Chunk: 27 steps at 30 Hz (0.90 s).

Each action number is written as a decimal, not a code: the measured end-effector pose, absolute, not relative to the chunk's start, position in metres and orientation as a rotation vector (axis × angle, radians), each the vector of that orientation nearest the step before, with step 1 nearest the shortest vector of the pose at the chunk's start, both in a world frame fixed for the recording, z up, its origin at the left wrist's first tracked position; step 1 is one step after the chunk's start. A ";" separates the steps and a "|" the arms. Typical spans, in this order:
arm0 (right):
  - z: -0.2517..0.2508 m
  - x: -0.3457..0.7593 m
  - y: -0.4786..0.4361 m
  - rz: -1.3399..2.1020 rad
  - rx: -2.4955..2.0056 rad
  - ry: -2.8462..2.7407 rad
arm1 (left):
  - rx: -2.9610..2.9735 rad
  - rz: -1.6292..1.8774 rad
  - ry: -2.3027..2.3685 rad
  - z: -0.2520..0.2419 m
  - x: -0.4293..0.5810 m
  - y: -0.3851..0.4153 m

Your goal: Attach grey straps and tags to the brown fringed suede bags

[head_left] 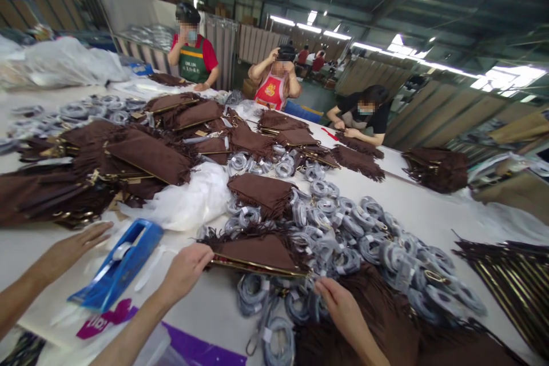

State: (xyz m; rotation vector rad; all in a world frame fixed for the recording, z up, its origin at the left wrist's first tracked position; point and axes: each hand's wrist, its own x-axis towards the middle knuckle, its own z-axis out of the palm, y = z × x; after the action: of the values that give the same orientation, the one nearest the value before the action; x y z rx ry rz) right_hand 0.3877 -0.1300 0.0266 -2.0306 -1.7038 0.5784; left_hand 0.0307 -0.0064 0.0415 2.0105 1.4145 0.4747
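Note:
Between my two hands is a brown fringed clutch bag (261, 253), its gold metal frame edge turned toward me. My left hand (189, 270) pinches the left end of that frame. At the frame's right end my right hand (338, 304) has thumb and fingers pressed together on the corner. Coiled grey straps (278, 340) in wrapping lie under and around the bag. More brown fringed material (377, 309) spreads beneath my right forearm. Another brown bag (261, 191) lies just beyond the held one.
A co-worker's hand (81, 243) reaches in from the left beside a blue tape dispenser (124, 266). Piled brown bags (146, 154) and crumpled white plastic (193, 197) cover the table's left. Gold-edged pieces (510, 286) are stacked at right. Several people sit or stand across the table.

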 end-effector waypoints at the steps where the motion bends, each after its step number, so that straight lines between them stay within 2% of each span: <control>1: 0.028 0.395 -0.132 0.500 -2.068 -1.738 | 1.959 0.495 1.389 0.043 0.030 -0.005; 5: 0.044 0.360 -0.128 0.374 -1.945 -1.907 | 1.783 0.641 1.325 0.049 0.046 -0.007; 9: 0.041 0.293 -0.112 0.640 -1.548 -2.188 | 1.696 0.718 1.339 0.046 0.058 -0.011; 14: 0.017 0.265 -0.103 0.976 -1.542 -2.259 | 1.496 0.782 1.403 0.029 0.048 -0.007; 20: 0.010 0.248 -0.078 1.568 -1.355 -1.513 | 1.347 0.817 1.453 0.006 0.040 -0.009; 27: -0.013 0.210 -0.052 1.866 -1.311 -1.110 | 1.242 0.798 1.438 -0.017 0.040 -0.015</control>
State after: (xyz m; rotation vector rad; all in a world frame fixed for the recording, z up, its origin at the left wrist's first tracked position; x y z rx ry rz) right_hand 0.2095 -0.0519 -0.0133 -1.3113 -1.1102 1.8662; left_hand 0.0401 -0.0152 -0.0169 1.2418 1.4377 0.7978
